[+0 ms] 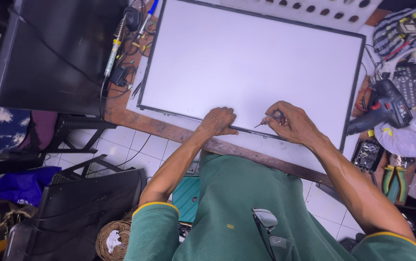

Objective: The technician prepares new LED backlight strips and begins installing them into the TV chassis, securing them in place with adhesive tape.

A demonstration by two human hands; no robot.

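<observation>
The left hand [219,121] lies knuckles up on the near edge of the big white panel [251,63], fingers curled over its dark frame and holding nothing else. The right hand [289,122], just beside it along the same edge, is closed around a small screwdriver [267,120] whose tip points toward the left hand and sits at the panel's frame. The panel lies flat on the wooden worktop [169,129], covering most of it. Off the panel's right end rests a black and red power drill [384,105], with a crumpled white bag [413,135] just beside it and green-handled pliers [395,180] nearer the person. Off the panel's left end lie a soldering iron [112,50] and a tangle of dark cables [126,72]. Beyond those, a black flat screen [48,53] sits well apart from the panel. Below the panel's near edge, white floor tiles [121,145] show past the worktop.
</observation>
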